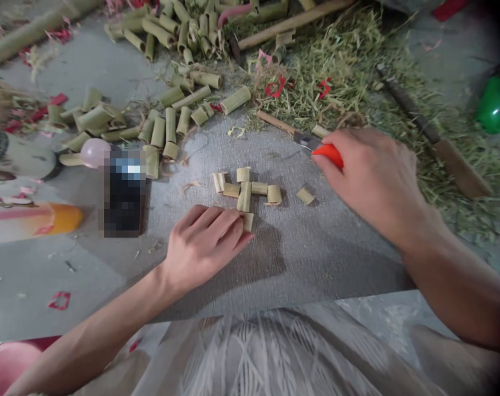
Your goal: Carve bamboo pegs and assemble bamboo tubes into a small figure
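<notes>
My left hand (206,242) rests low over the grey work surface, fingers curled. Its thumb and index finger close around the short bamboo piece (248,222) at the near end of a cross-like layout. An upright bamboo piece (244,196) forms the middle of that layout, with several other cut pieces around it. To the right, my right hand (369,176) is closed on an orange-handled tool (329,154) with a metal end; its exact kind is unclear. A wooden-handled tool (276,121) lies against that metal end. One loose bamboo piece (305,196) sits between the hands.
Cut bamboo tubes (159,129) lie scattered beyond the layout, with a larger pile (163,33) behind. Green shavings (328,71) cover the far right, where a long blade with a wooden handle (460,168) lies. A phone-like dark object (125,195) and an orange-tipped bottle (64,219) are left.
</notes>
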